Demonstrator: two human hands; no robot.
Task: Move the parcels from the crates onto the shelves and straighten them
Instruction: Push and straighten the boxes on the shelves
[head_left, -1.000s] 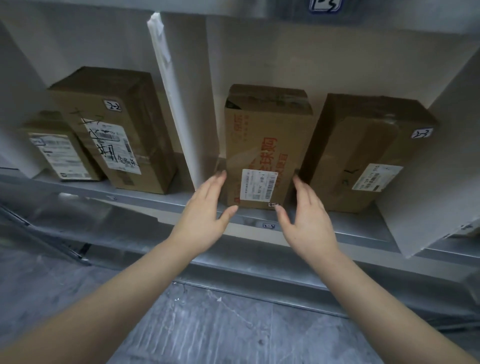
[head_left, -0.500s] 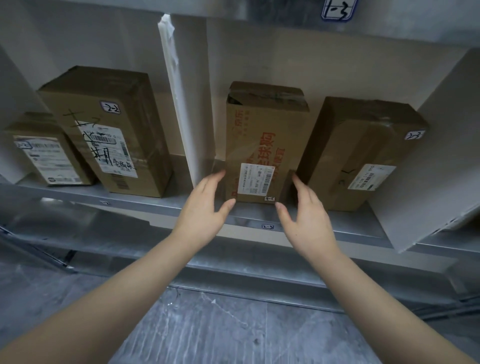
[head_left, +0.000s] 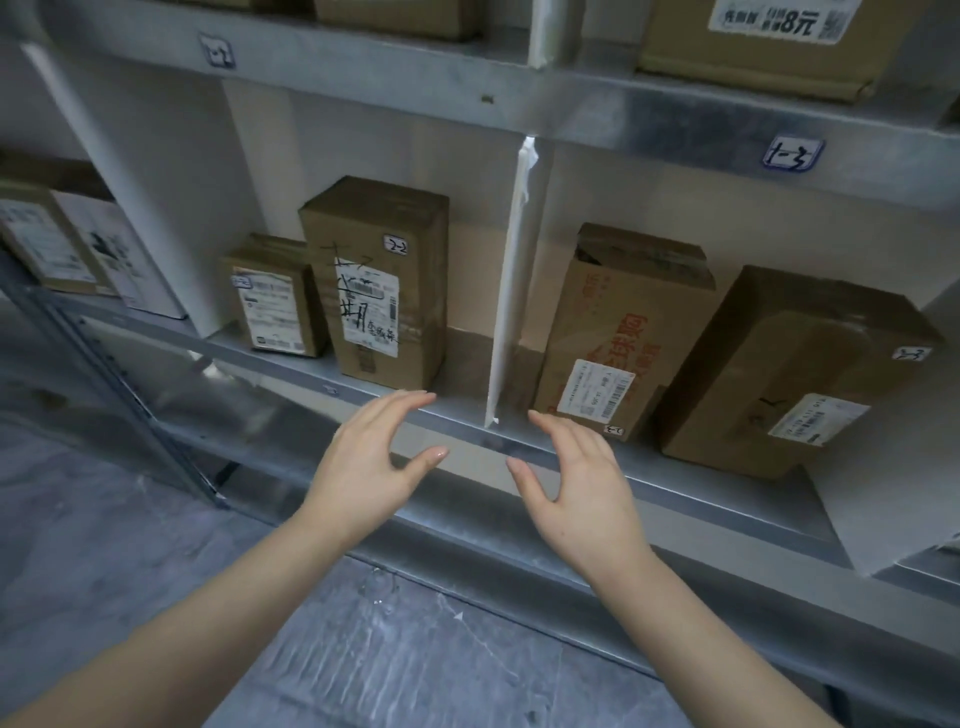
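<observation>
**Head camera: both hands empty at the shelf lip, either side of the divider**

Head camera gives me the only view. The left hand (head_left: 371, 467) and right hand (head_left: 584, 493) hover in front of the shelf (head_left: 727, 501). Both have their fingers loosely spread and thumbs apart, and neither holds or touches anything. No crate is in view.

The white divider (head_left: 508, 291) stands between the two hands and splits the shelf into two bays.

- **Left bay:** a tall box (head_left: 384, 312) with handwriting on it stands upright, long axis vertical. A small box (head_left: 272, 306) sits just beside it on the left.
- **Right bay:** a red-printed box (head_left: 613, 332) stands upright just right of the divider. A brown box (head_left: 795, 374) close on its right looks tilted, though the wide lens may exaggerate that.

What matters most for the next move is which hand is nearer which parcel. The tall box lies far and slightly left of the left hand, whose fingertips sit just below its near right corner. The red-printed box lies far and right of the right hand, with its near left corner close to that hand's fingertips.

My guess is that straightening comes next. I cannot tell which bay, since the hands sit evenly across the divider. For the tall box I would lead with the left hand. For the red-printed box or the tilted brown box, I would lead with the right.
</observation>
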